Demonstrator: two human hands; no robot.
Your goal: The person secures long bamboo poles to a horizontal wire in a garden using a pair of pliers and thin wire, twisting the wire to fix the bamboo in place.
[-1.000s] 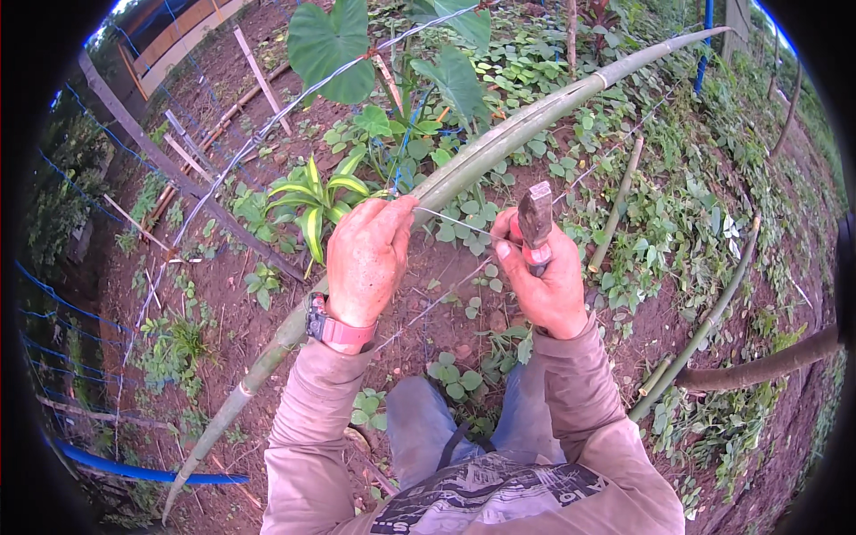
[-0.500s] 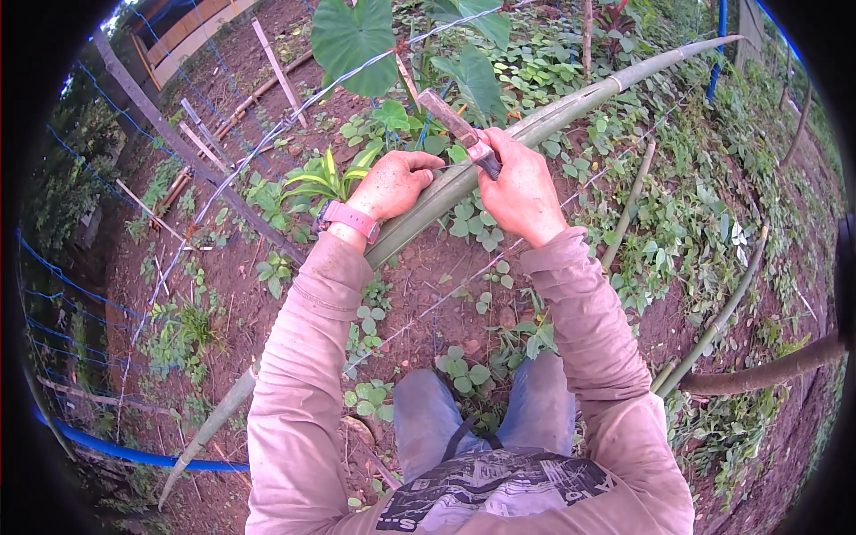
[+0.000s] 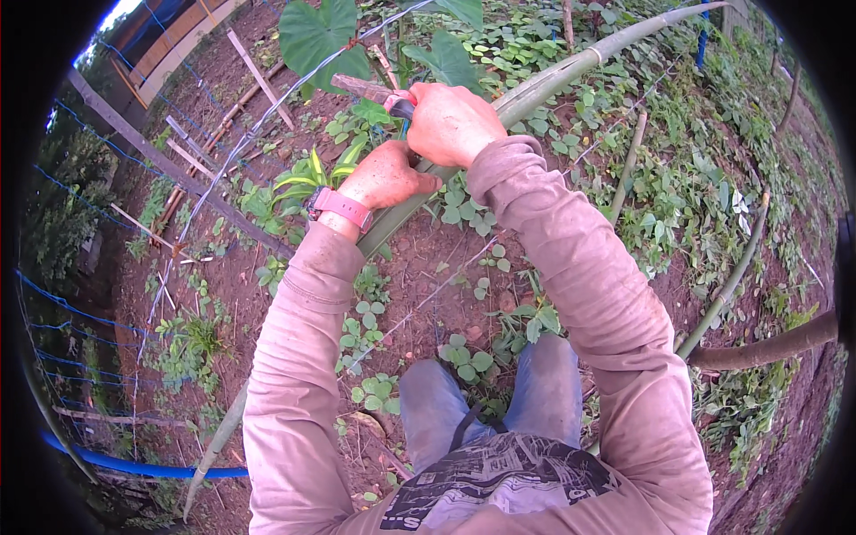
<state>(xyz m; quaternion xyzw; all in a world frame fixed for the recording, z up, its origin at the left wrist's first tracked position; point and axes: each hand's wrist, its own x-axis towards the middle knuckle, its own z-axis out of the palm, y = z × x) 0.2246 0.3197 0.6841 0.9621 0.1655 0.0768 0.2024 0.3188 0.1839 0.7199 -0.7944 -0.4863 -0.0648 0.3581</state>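
Note:
A long green split bamboo pole runs diagonally from upper right down behind my hands. My left hand, with a pink-strapped watch at its wrist, is closed against the pole, thumb lying across it. What its fingers pinch is hidden. My right hand is closed around a short tool with a worn brown bar-like end and a red and black part; its exact kind is unclear. Both hands are close together, the right just above the left.
Twisted wire stretches across the upper left, beside a slanting grey post. Large-leaved plants grow just beyond my hands. Low vines cover the ground at right, where cut poles lie. A blue pipe lies lower left.
My right hand has moved left with the tool, turning over so its back faces up, and now reaches above my left hand. The left hand has stayed beside the pole, its fingers more curled.

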